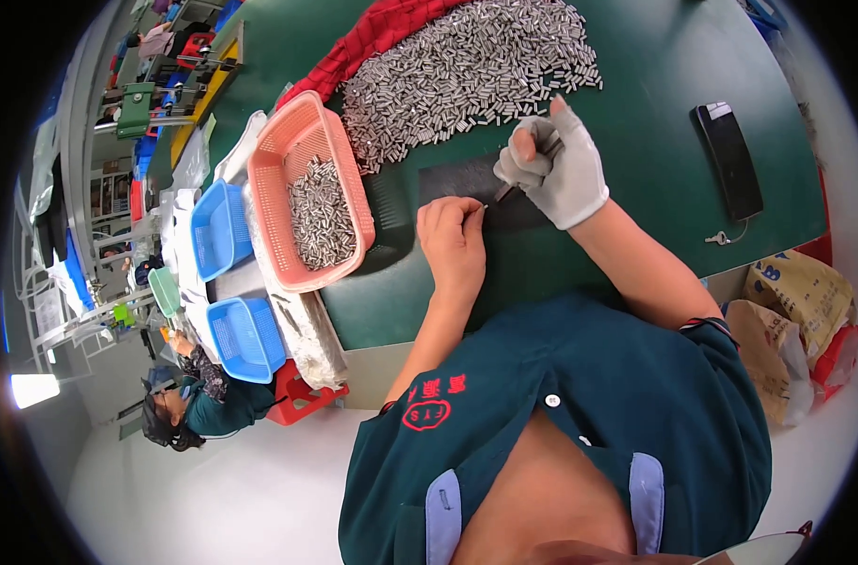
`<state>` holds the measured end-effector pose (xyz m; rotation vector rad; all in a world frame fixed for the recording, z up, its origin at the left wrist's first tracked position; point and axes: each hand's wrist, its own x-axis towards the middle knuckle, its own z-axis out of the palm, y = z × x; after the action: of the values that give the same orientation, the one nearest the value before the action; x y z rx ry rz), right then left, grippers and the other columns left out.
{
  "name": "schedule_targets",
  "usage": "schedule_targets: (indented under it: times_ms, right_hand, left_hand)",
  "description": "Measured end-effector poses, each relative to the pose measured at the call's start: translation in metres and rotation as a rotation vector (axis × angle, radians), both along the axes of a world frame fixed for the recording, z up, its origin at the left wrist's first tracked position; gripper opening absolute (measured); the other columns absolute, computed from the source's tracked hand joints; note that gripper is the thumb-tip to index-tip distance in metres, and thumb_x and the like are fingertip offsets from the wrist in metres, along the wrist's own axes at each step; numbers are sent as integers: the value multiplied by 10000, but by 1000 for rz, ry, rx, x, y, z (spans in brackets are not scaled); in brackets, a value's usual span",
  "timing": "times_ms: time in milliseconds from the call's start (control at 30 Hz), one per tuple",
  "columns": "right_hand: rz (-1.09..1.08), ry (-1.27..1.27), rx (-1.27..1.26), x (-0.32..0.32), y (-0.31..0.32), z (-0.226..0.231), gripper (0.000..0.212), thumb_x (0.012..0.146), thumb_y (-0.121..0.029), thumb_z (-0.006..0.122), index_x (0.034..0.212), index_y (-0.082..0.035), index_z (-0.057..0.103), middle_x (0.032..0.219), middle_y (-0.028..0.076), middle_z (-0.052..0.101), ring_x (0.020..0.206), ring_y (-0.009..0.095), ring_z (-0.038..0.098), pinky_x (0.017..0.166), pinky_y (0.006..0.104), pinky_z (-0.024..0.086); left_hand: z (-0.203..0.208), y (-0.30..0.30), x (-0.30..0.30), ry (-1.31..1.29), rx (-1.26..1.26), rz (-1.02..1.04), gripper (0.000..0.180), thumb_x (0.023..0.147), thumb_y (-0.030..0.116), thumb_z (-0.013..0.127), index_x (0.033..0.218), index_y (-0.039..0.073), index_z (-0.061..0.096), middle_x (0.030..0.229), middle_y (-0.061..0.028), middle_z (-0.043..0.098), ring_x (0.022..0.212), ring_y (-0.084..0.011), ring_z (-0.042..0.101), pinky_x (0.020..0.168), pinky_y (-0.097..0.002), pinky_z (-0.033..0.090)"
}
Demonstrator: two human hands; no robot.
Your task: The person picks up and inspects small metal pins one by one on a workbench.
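My bare left hand [453,235] is closed in a pinch at the near edge of a black mat [440,181]. A tiny bright tip of a small metal piece [485,205] shows at its fingertips; the rest is hidden. To its right, my right hand [559,174] wears a pale glove with bare thumb and fingertip. It is closed around a thin dark hand tool [506,194], whose flat end points down-left toward the left hand. The tool's exact kind does not show. Beyond both hands spreads a large heap of short silvery metal cylinders [467,71].
Left of my hands stands a pink basket [358,202] holding more cylinders. Blue baskets [220,231] stand farther left. A red checked cloth [363,42] borders the heap. A black phone-like device [730,162] and a key [718,238] lie right. Another person [217,400] sits far left.
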<state>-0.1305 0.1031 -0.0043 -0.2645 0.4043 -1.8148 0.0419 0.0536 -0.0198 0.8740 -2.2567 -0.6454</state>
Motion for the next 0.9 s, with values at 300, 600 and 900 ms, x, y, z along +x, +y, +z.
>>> schedule_targets:
  times_ms: [300, 600, 900]
  right_hand:
    - [-22, -22, 38, 3, -4, -10, 535, 957, -436, 397, 604, -52, 515, 461, -29, 237, 473, 135, 246, 524, 277, 238]
    - [-23, -45, 58, 3, -6, -12, 528, 952, -434, 412, 600, -54, 514, 463, -24, 249, 474, 137, 255, 523, 278, 244]
    - [-35, -47, 63, 4, -8, -10, 531, 952, -431, 414, 594, -53, 516, 454, -22, 245, 464, 140, 247, 519, 279, 244]
  left_hand:
    - [-8, 1, -4, -105, -74, -1, 103, 756, 37, 673, 815, 79, 600, 858, -55, 587, 851, -265, 524, 774, -363, 387]
    - [-10, 1, -2, -106, -48, 4, 97, 760, 44, 673, 820, 82, 607, 864, -50, 590, 868, -261, 522, 786, -365, 387]
    - [-8, 2, -2, -118, -54, 4, 99, 762, 45, 673, 825, 83, 606, 872, -49, 589, 872, -262, 519, 786, -364, 387]
